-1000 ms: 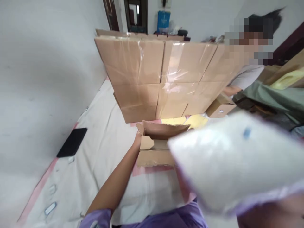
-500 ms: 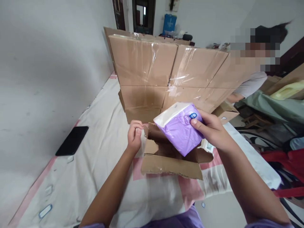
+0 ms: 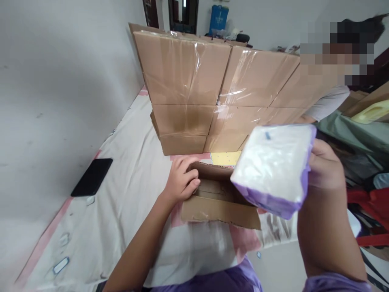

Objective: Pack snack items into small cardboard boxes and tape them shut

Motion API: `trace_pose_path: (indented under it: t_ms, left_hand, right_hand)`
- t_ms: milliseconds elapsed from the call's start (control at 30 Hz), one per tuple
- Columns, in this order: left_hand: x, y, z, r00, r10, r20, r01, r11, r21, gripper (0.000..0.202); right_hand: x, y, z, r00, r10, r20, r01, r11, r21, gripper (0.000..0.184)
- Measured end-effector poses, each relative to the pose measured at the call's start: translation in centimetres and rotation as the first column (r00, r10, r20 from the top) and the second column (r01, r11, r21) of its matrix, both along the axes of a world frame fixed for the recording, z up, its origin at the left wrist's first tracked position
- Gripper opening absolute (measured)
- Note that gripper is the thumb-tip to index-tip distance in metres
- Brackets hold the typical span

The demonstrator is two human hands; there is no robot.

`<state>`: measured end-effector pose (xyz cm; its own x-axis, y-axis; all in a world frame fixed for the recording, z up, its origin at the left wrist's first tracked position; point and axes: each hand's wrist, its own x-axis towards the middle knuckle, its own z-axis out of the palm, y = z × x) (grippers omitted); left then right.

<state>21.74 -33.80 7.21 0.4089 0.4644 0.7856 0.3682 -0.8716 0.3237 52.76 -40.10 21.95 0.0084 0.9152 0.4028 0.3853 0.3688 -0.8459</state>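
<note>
My right hand (image 3: pixel 326 164) grips a purple and white plastic-wrapped tissue pack (image 3: pixel 273 166), its white side turned up toward me. The pack hangs above the right end of a small open cardboard box (image 3: pixel 220 213) and hides part of it. Torn edges show on the box, and the visible part of its inside is bare cardboard. With fingers curled over the box's left wall, my left hand (image 3: pixel 184 178) holds that end.
A tall taped cardboard panel (image 3: pixel 182 81) stands behind the box. A black phone (image 3: pixel 92 177) lies on the cloth-covered table (image 3: pixel 130 162) at left, beside the wall. Another person's sleeve (image 3: pixel 330 103) shows at right, near a red chair (image 3: pixel 369 211).
My right hand has moved right and toward me, turning the tissue pack so its white side shows. My left hand has closed over the box's left wall, where a flap stood.
</note>
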Motion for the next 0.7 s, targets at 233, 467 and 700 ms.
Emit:
trace_pose_path:
  t_ms: [233, 467, 700]
  left_hand:
    - [0.5, -0.2, -1.3, 0.98, 0.048, 0.193, -0.013, 0.984, -0.178, 0.05]
    - [1.1, 0.7, -2.8, 0.919, -0.043, 0.391, 0.23, 0.865, -0.446, 0.058]
    - [3.1, 0.6, -5.0, 0.533, 0.142, 0.834, 0.537, 0.705, -0.463, 0.055]
  right_hand:
    - [-4.8, 1.6, -0.2, 0.809, 0.571, 0.138, -0.497, 0.79, -0.36, 0.051]
    - [-6.0, 6.3, -2.8, 0.728, 0.666, 0.164, -0.431, 0.631, -0.645, 0.048]
    - [-5.8, 8.6, -3.7, 0.74, 0.606, 0.291, -0.388, 0.739, -0.551, 0.049]
